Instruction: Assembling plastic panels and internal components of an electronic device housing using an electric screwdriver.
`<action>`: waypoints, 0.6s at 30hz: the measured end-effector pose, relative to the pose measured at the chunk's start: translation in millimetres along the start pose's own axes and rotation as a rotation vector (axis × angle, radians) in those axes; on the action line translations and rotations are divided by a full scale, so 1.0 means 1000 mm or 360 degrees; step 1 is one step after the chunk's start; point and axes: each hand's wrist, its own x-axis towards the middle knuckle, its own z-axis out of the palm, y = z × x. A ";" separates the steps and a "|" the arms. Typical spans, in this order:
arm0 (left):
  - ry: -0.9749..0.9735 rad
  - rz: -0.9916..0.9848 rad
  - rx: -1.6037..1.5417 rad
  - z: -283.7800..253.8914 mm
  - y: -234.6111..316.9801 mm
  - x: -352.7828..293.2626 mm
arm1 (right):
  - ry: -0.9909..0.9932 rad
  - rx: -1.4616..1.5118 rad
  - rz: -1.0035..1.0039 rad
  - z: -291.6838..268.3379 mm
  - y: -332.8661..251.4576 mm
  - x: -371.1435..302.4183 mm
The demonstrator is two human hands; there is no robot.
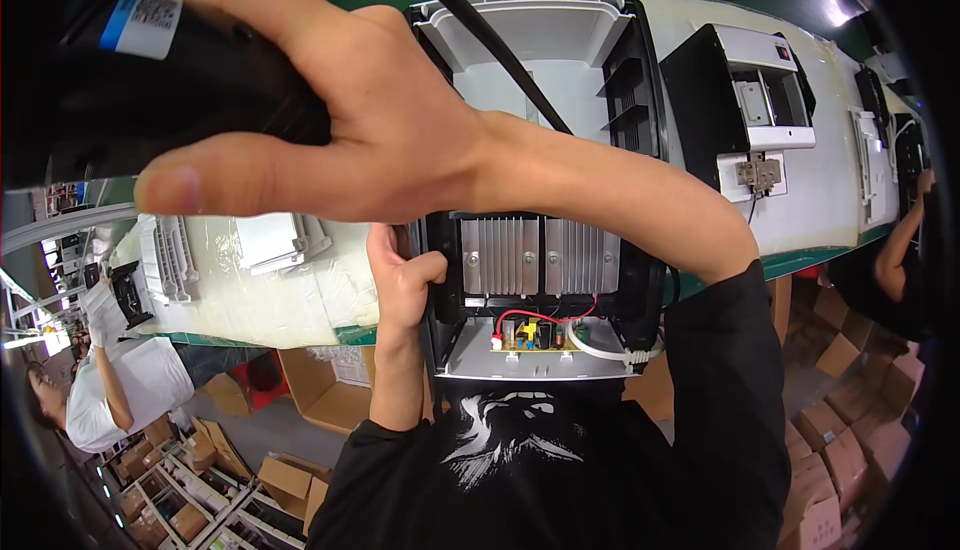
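A right hand (340, 120) wraps a black power tool (150, 70), its upper body lost at the frame's edge. Below that grip, the left hand (400, 285) clasps the open appliance housing (545, 180), the forearm hiding its middle and cable (480, 35).

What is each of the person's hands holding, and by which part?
The right hand grips a black tool around its body. The left hand holds the open appliance housing by its left edge.
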 end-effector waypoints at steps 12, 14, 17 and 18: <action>-0.0031 -0.0064 -0.0015 -0.004 0.001 -0.002 | 0.0090 -0.0034 -0.0287 0.009 0.019 -0.006; -0.0027 -0.0061 0.0001 -0.004 -0.001 -0.002 | 0.0097 -0.0113 -0.0389 0.005 0.016 -0.007; 0.0030 0.0032 -0.0018 -0.002 -0.003 -0.003 | 0.0034 0.0020 -0.0141 0.003 0.010 -0.009; 0.0057 -0.0049 -0.0009 -0.001 0.000 -0.003 | 0.0039 -0.0098 -0.0223 0.004 0.020 -0.007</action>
